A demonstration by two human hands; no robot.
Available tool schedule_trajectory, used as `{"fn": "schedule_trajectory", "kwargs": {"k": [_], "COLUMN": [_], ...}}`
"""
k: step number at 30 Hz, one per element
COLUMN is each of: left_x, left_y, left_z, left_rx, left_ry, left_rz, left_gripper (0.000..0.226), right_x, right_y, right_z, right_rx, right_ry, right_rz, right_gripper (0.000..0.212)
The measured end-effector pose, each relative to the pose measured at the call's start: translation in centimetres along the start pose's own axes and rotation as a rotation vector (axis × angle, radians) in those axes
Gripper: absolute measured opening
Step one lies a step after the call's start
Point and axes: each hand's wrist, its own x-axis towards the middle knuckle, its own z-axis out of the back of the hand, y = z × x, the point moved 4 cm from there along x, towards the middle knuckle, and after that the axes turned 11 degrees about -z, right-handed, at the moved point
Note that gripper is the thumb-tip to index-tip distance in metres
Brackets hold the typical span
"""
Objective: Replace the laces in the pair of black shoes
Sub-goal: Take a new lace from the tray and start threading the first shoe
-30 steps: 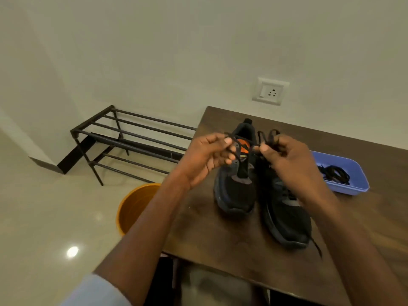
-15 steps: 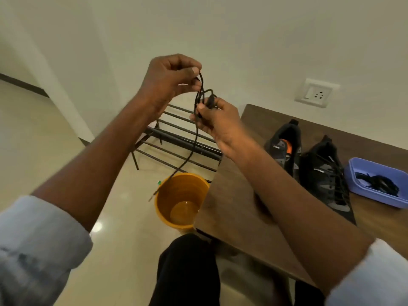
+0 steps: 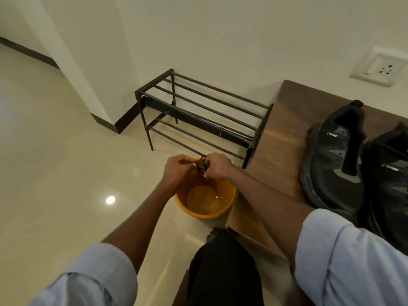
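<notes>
Above the orange bucket on the pale tiled floor, both hands met over its far rim, with a bunched black lace between them. The left hand had its fingers curled in around one side of the bundle, and the right hand pinched the other side, its fingers bent over the loops; the two hands were almost touching. Part of the lace hung down a little toward the bucket's mouth, though its loose ends could not be made out. Both forearms were bare, with light blue sleeves rolled up near the elbows. To the right, on the dark wooden table, stood the pair of black shoes: the nearer shoe with its tongue pulled up and its eyelets bare, and the second shoe just beside it, cut off by the picture's edge. Behind the bucket a dark metal shoe rack stood against the white wall, close to the table's left end, and a white wall socket sat above the table. A dark-clad knee showed at the bottom.
</notes>
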Motion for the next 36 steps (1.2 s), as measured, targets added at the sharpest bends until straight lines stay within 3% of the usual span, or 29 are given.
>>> {"fn": "schedule_trajectory", "kwargs": {"k": [3, 5, 11, 15, 18, 22, 25, 28, 31, 36], "left_x": [0.0, 0.1, -0.2, -1.5, -3.5, -6.5, -9.1, -10.7, -11.3, -12.3], "left_y": [2.0, 2.2, -0.7, -7.0, -13.5, -20.3, -22.4, -21.7, -20.4, -19.9], "left_z": [-0.8, -0.6, -0.3, -1.7, -5.9, -14.3, -21.0, -26.4, -29.4, -28.5], "left_rx": [0.375, 0.512, 0.394, 0.364, 0.355, 0.341, 0.439, 0.513, 0.701, 0.745], "left_ry": [0.097, 0.063, -0.026, -0.039, 0.025, 0.095, 0.212, 0.311, 0.369, 0.304], "left_rz": [0.031, 0.021, -0.026, -0.273, -0.488, -0.692, -0.752, -0.67, -0.552, -0.551], "left_gripper": [0.033, 0.042, 0.016, 0.014, 0.016, 0.017, 0.042, 0.067, 0.088, 0.091], "right_x": [0.3, 0.0, -2.9, -7.6, -12.5, -18.5, -21.9, -23.5, -23.6, -22.8], "right_y": [0.2, 0.6, 1.7, 0.2, -4.6, -14.2, -21.4, -26.9, -30.7, -31.9], "right_z": [-0.7, -0.4, 2.4, 6.6, 10.9, 15.2, 16.6, 16.7, 15.4, 14.8], "right_rx": [-0.163, -0.231, -0.012, 0.333, 0.623, 0.802, 0.771, 0.547, 0.482, 0.594], "right_ry": [0.033, -0.015, -0.201, -0.354, -0.496, -0.805, -0.99, -1.109, -1.033, -0.898], "right_rz": [0.027, 0.073, 0.15, 0.196, 0.166, -0.019, -0.225, -0.334, -0.408, -0.385], "right_gripper": [0.017, 0.018, 0.011, 0.012, 0.013, 0.013, 0.014, 0.019, 0.038, 0.054]}}
